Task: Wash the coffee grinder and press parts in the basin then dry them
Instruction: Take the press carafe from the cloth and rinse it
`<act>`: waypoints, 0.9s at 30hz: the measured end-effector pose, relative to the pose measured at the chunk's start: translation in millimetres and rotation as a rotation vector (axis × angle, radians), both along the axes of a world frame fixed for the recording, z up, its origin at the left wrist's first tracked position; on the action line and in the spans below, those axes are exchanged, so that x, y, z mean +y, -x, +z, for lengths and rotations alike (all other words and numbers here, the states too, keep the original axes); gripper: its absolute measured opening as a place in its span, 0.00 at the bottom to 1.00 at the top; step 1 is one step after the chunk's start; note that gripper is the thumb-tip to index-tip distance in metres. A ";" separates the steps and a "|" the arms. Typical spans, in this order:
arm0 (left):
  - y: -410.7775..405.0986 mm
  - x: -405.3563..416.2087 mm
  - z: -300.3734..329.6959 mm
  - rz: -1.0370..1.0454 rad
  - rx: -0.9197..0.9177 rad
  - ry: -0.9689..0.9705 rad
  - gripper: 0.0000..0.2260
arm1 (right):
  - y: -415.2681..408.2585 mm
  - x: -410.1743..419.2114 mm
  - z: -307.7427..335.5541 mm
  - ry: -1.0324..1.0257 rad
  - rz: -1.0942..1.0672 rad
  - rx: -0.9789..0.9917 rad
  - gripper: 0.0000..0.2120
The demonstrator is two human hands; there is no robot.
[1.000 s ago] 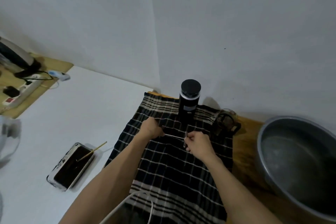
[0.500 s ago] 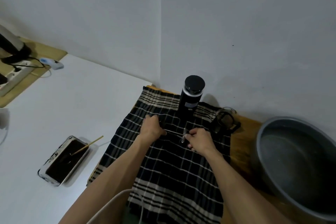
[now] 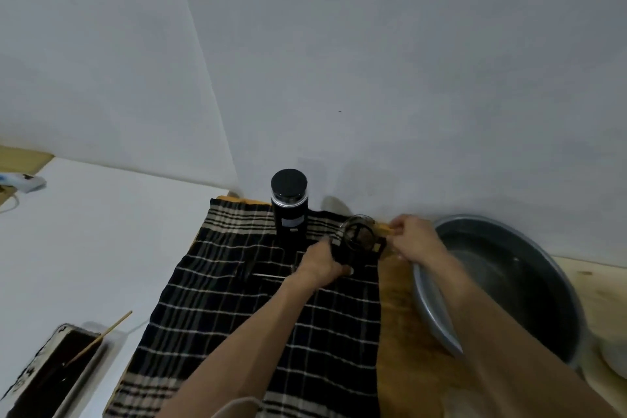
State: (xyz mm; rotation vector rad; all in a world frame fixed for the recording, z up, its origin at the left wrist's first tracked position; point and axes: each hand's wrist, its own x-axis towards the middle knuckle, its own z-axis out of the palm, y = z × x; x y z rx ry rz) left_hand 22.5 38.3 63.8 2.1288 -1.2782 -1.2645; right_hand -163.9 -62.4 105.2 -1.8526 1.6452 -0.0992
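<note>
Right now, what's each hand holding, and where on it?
Both hold the glass press carafe, which stands on the checked cloth. The left hand grips its lower near side; the right hand is at its handle side, exact contact unclear.

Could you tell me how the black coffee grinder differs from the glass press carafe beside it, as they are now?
The coffee grinder is tall, opaque black and capped; the press carafe is shorter, see-through glass and open-topped. The grinder stands untouched, while the left hand and right hand are at the carafe's sides. Both are upright at the far end of the checked cloth.
</note>
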 end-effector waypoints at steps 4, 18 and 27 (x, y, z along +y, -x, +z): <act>20.0 -20.3 -15.8 0.090 0.056 0.034 0.35 | -4.9 -0.4 -12.9 -0.003 0.215 0.113 0.20; 27.5 -65.5 36.6 -0.187 0.200 0.275 0.22 | 44.8 -4.1 44.8 -0.213 -0.130 -0.335 0.10; 98.1 -114.5 114.0 -0.484 0.143 0.401 0.20 | 124.3 -21.6 111.2 -0.152 -0.320 -0.495 0.12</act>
